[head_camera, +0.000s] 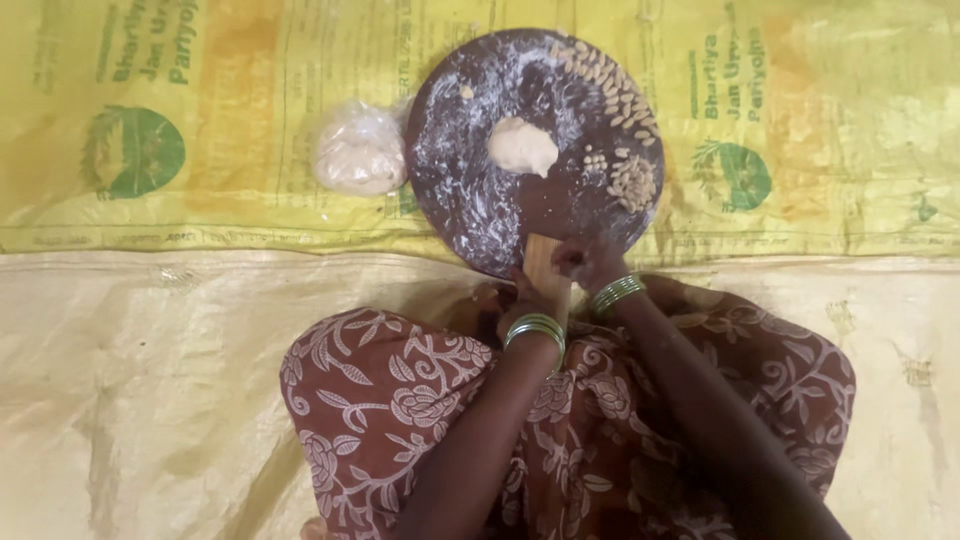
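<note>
Gripping the rolling pin (547, 275) with both hands, my left (517, 305) wraps its near end and my right (585, 262) clasps it just beside the board (470, 190). The dough ball (522, 146) sits mid-board, apart from the pin; a bagged lump (360, 150) touches the board's left rim.

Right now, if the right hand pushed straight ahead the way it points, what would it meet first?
Probably the dough ball in the middle of the floured round board; the right hand sits at the board's near edge. Depth is hard to judge.
</note>
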